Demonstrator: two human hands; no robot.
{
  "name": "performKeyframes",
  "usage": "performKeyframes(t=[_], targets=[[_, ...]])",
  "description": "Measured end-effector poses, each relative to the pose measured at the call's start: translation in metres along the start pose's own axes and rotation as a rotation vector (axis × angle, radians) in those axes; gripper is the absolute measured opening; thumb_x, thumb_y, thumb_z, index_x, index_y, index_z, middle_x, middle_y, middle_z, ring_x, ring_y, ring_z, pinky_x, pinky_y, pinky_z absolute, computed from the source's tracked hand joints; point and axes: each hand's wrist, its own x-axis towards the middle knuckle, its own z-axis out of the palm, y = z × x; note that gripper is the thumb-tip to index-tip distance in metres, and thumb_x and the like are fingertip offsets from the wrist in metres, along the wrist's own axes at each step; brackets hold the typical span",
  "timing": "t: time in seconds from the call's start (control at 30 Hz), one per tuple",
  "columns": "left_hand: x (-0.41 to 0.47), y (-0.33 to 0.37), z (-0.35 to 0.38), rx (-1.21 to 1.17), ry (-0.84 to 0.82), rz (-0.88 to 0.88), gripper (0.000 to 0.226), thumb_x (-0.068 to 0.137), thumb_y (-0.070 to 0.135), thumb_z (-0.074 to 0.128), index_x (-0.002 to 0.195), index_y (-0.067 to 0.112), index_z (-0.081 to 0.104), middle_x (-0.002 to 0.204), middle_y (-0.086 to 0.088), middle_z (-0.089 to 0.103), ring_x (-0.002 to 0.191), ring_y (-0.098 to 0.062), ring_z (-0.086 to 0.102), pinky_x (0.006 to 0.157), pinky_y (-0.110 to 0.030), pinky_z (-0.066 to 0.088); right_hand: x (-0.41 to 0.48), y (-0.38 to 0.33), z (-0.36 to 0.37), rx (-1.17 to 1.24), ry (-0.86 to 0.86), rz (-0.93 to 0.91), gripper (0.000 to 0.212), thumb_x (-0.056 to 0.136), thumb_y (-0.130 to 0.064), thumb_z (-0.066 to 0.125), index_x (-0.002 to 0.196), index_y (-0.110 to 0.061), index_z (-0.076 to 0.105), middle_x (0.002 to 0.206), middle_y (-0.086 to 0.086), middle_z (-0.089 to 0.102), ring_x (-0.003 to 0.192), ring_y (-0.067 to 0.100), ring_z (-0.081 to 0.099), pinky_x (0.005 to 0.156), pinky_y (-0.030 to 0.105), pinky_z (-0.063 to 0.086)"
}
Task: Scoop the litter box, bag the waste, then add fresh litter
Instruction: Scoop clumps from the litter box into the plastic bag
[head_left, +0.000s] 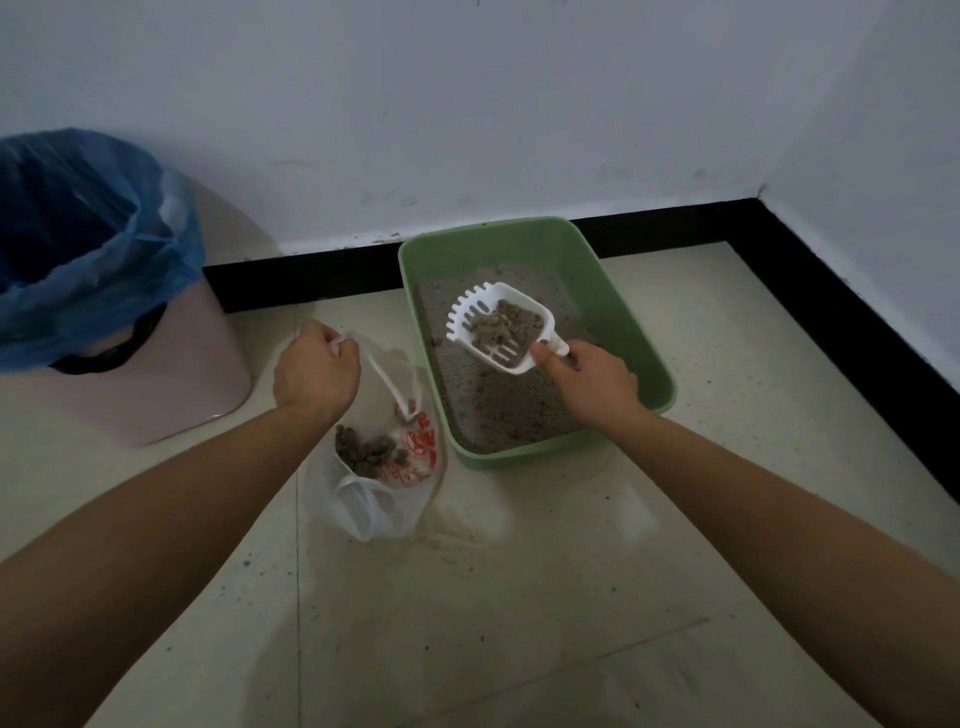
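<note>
A green litter box (631, 332) with grey litter sits on the floor near the wall. My right hand (592, 382) grips the handle of a white slotted scoop (470, 312), held over the litter with brown clumps in it. Left of the box lies a clear plastic bag (387, 493) with red print and several dark clumps inside. My left hand (317, 371) holds one bag handle up, keeping the mouth open.
A pink bin (171, 395) lined with a blue bag (88, 260) stands at the left against the wall. A black skirting strip (779, 291) runs along the wall and corner at right. Scattered litter grains dot the pale floor tiles (519, 597).
</note>
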Motion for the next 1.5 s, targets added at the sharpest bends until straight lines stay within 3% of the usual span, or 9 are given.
performKeyframes(t=[0.2,0.3,0.67,0.8,1.03,1.17,1.27,1.4,1.5], targets=[[-0.001,0.001,-0.001,-0.020,0.021,0.062,0.036,0.090,0.050,0.059,0.109,0.021,0.066,0.104,-0.007,0.070,0.099,-0.029,0.063,0.076,-0.031,0.044,0.006,0.003,-0.003,0.000,0.002,0.014,0.049,0.091,-0.072,0.037,0.076,-0.029,0.054,0.076,-0.010,0.056,0.085,0.021,0.057,0.092,0.044,0.041],[0.003,0.001,-0.002,-0.059,0.026,0.067,0.034,0.093,0.048,0.047,0.089,0.020,0.065,0.086,-0.006,0.065,0.088,-0.031,0.061,0.071,-0.031,0.043,0.008,0.003,-0.005,0.019,0.016,0.015,0.052,0.090,-0.074,0.035,0.087,-0.029,0.060,0.079,-0.009,0.058,0.086,0.021,0.058,0.091,0.044,0.043],[0.015,-0.007,-0.009,-0.081,0.022,-0.024,0.048,0.095,0.042,0.042,0.074,0.005,0.064,0.077,-0.017,0.065,0.079,-0.038,0.061,0.071,-0.038,0.049,0.012,0.000,-0.008,-0.060,-0.027,-0.021,0.048,0.090,-0.073,0.038,0.069,-0.032,0.049,0.071,-0.013,0.052,0.084,0.020,0.057,0.090,0.043,0.039],[0.020,-0.007,-0.012,-0.140,0.008,-0.039,0.052,0.080,0.059,0.057,0.103,0.016,0.074,0.098,-0.005,0.073,0.091,-0.026,0.067,0.082,-0.037,0.056,0.011,0.000,-0.009,-0.014,-0.062,-0.048,0.053,0.089,-0.073,0.041,0.067,-0.027,0.051,0.066,-0.008,0.052,0.070,0.018,0.054,0.076,0.037,0.039],[0.023,-0.008,-0.012,-0.160,-0.003,-0.037,0.064,0.072,0.066,0.067,0.113,0.017,0.071,0.107,-0.002,0.072,0.096,-0.022,0.067,0.085,-0.036,0.055,0.010,-0.004,-0.013,0.036,-0.189,-0.030,0.053,0.089,-0.069,0.048,0.069,-0.022,0.059,0.061,-0.002,0.052,0.061,0.018,0.051,0.064,0.032,0.040],[0.028,-0.010,-0.013,-0.238,-0.009,-0.067,0.053,0.078,0.062,0.055,0.081,0.012,0.072,0.081,-0.005,0.070,0.080,-0.025,0.066,0.076,-0.037,0.057,0.009,-0.015,-0.029,-0.082,-0.281,-0.088,0.053,0.089,-0.068,0.050,0.070,-0.020,0.062,0.058,-0.002,0.051,0.054,0.016,0.048,0.057,0.028,0.037],[0.026,-0.010,-0.013,-0.309,-0.007,-0.123,0.047,0.088,0.046,0.049,0.054,0.013,0.052,0.056,-0.004,0.050,0.061,-0.025,0.050,0.060,-0.033,0.042,0.006,-0.034,-0.043,-0.239,-0.352,-0.129,0.053,0.088,-0.068,0.050,0.075,-0.020,0.069,0.060,0.000,0.054,0.055,0.017,0.051,0.058,0.028,0.039],[0.024,-0.011,-0.014,-0.303,-0.031,-0.153,0.046,0.090,0.044,0.048,0.058,0.013,0.055,0.059,-0.003,0.051,0.061,-0.023,0.049,0.061,-0.030,0.039,-0.010,-0.083,-0.031,-0.507,-0.304,-0.268,0.056,0.089,-0.070,0.043,0.074,-0.021,0.065,0.063,-0.002,0.058,0.057,0.014,0.054,0.065,0.028,0.047],[0.024,-0.010,-0.013,-0.292,-0.052,-0.152,0.047,0.090,0.046,0.048,0.065,0.007,0.062,0.060,-0.005,0.053,0.060,-0.022,0.049,0.059,-0.029,0.038,-0.028,-0.120,-0.009,-0.862,-0.068,-0.577,0.036,0.096,-0.052,0.047,0.082,-0.022,0.062,0.063,-0.005,0.058,0.057,0.014,0.053,0.076,0.035,0.041]])
